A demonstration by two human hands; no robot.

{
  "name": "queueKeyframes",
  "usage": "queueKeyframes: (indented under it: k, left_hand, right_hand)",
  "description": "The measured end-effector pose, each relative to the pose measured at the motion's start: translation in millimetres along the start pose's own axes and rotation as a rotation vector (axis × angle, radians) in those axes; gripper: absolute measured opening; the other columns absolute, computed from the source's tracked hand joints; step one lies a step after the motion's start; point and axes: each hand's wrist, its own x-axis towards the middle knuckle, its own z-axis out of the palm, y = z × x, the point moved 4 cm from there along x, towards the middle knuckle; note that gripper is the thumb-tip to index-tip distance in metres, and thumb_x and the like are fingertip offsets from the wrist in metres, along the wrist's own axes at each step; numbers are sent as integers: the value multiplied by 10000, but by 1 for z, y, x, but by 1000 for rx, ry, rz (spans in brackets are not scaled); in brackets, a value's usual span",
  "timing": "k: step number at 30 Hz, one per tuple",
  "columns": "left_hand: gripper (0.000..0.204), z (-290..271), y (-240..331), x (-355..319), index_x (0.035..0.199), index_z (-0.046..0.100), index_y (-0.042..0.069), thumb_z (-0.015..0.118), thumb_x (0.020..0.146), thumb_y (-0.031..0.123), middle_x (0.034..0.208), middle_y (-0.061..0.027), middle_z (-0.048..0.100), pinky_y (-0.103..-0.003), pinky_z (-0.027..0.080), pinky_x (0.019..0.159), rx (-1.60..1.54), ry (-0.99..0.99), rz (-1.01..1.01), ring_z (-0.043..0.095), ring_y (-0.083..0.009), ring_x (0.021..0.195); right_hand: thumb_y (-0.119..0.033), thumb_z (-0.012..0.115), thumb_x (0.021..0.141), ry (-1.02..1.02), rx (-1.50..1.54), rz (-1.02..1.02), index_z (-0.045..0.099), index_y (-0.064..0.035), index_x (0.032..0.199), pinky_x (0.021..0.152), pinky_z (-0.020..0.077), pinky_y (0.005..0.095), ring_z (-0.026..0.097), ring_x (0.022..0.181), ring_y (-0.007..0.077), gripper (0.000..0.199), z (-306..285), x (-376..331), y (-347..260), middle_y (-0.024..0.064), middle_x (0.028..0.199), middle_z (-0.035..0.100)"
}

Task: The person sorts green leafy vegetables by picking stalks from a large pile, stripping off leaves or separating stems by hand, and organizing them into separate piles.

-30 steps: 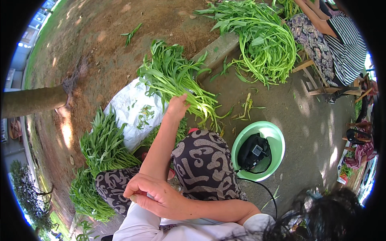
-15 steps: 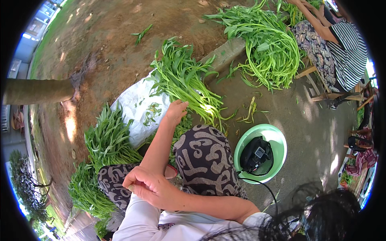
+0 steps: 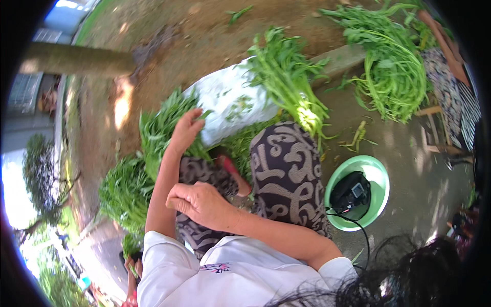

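Observation:
My left hand (image 3: 186, 131) is open, fingers parted, above a heap of long-leaved greens (image 3: 164, 128) beside the white sheet (image 3: 217, 97). Close to my lap, my right hand (image 3: 202, 204) is closed, its thumb pressed to curled fingers; whatever they may hold is hidden. A bundle of leafy green stalks (image 3: 286, 77) lies across the sheet's right end, its pale cut ends toward my knee. More greens (image 3: 125, 192) are piled further left by my leg.
Right of my knee stands a light green basin (image 3: 382, 197) holding a black device (image 3: 352, 194) with a cable. Behind it lies a large heap of greens (image 3: 391, 66), near a seated person (image 3: 450, 82) on a wooden chair. A tree trunk (image 3: 82, 60) rises at far left.
My left hand has moved left, from the stalk bundle to the heap of greens beside the sheet. The view has turned left. My right hand stays closed over my lap.

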Motion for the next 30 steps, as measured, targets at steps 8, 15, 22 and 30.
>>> queueKeyframes:
  k: [8, 15, 22, 30]
  left_hand:
    - [548, -16, -2, -138, 1343, 411, 14, 554, 918, 329, 1359, -132, 428, -327, 368, 998, -378, 129, -71, 455, -225, 1203]
    - [398, 61, -110, -323, 1212, 528, -3, 553, 912, 257, 1147, -125, 576, -310, 438, 891, -318, -4, -435, 551, -204, 1044]
    - [288, 57, -193, -353, 1099, 586, -18, 550, 902, 189, 942, -96, 638, -274, 474, 747, -182, 303, -452, 595, -163, 854]
    - [399, -53, -338, -377, 1109, 605, -24, 661, 778, 191, 871, -125, 668, -295, 504, 708, -96, 665, -704, 635, -179, 763]
  right_hand:
    - [-183, 601, 755, -327, -795, -490, 611, -98, 901, 899, 371, 394, 553, 995, 190, 169, 77, -33, 37, 44, 1019, 553]
    - [-165, 563, 747, -705, -1039, -378, 652, -98, 736, 850, 371, 327, 569, 835, 175, 112, 104, -57, 70, 25, 776, 609]
    - [-135, 567, 747, -677, -1043, -379, 630, -86, 786, 841, 378, 317, 557, 822, 173, 88, 100, -52, 73, 22, 771, 604]
    - [-130, 566, 729, -728, -989, -383, 575, -94, 727, 846, 384, 321, 540, 800, 177, 37, 116, -51, 57, 23, 726, 546]
